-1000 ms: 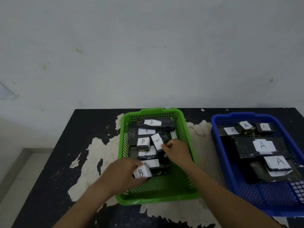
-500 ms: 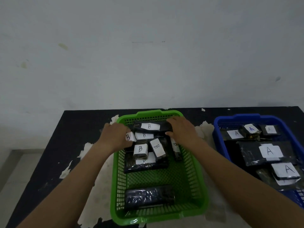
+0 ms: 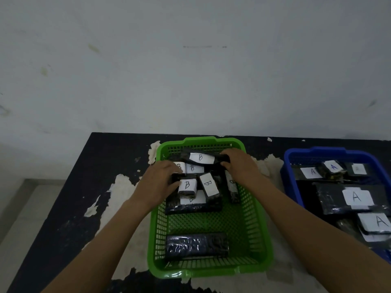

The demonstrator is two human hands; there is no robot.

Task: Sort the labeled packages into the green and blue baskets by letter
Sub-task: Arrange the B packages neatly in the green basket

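The green basket [image 3: 257,246] stands in the middle of the table and holds several black packages with white B labels at its far end. My left hand [image 3: 157,185] is inside at the left, fingers closed on a small B package [image 3: 178,167]. My right hand [image 3: 239,164] grips the right end of a long B package [image 3: 200,157] by the far wall. One black package [image 3: 196,246] lies label-down at the near end. The blue basket [image 3: 291,166] at the right holds several A packages.
The table [image 3: 69,208] is black with large patches of peeled paint. Its left edge drops to a pale floor [image 3: 17,208]. A white wall [image 3: 190,70] stands right behind the table. My forearms reach in from the bottom edge.
Both hands went from the basket's near half to its far end. The left hand carried its small B package to the far left corner. The right hand took hold of the long package.
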